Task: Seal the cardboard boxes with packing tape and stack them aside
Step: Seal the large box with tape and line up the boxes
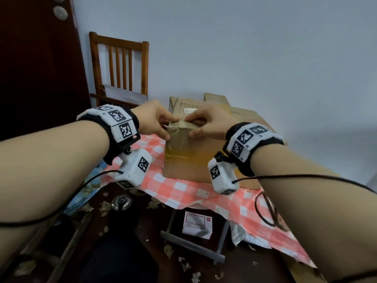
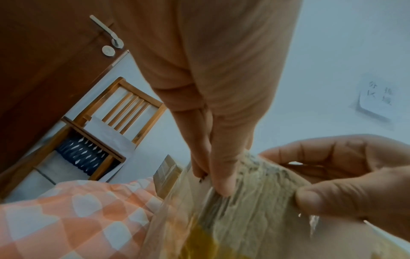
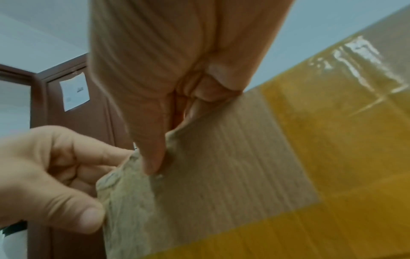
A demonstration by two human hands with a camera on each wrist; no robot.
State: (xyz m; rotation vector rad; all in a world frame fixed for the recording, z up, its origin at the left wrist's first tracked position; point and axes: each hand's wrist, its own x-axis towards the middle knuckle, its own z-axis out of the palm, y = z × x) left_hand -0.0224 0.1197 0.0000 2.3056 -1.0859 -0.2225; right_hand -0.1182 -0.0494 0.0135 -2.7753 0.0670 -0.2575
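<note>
a: so what are the fingers doing rn?

b: both hands sit on the near top corner of the cardboard box [image 1: 184, 154], which stands on the checked cloth [image 1: 179, 190] w/ more boxes [image 1: 216, 103] right behind it, far side. left hand [image 1: 152, 119] has its fingers curled, fingertips bunched on the top edge, thumb down on the near face. looks like a pinch on the tape [image 2: 255, 184] there.

a: and the right?

b: right hand [image 1: 210, 122] same deal, index pressing down on the top edge, thumb lying flat on the near face just right of the left thumb. fingers close together, not spread.

a: tape roll anywhere?

b: can't make one out. wrist views are super close and blurry, tbh just wrinkled clear tape over cardboard plus a yellow band [image 3: 332, 140]. the box's top face is mostly hidden behind the knuckles. chair [image 1: 120, 66] far left, by the door [image 1: 36, 58].
</note>
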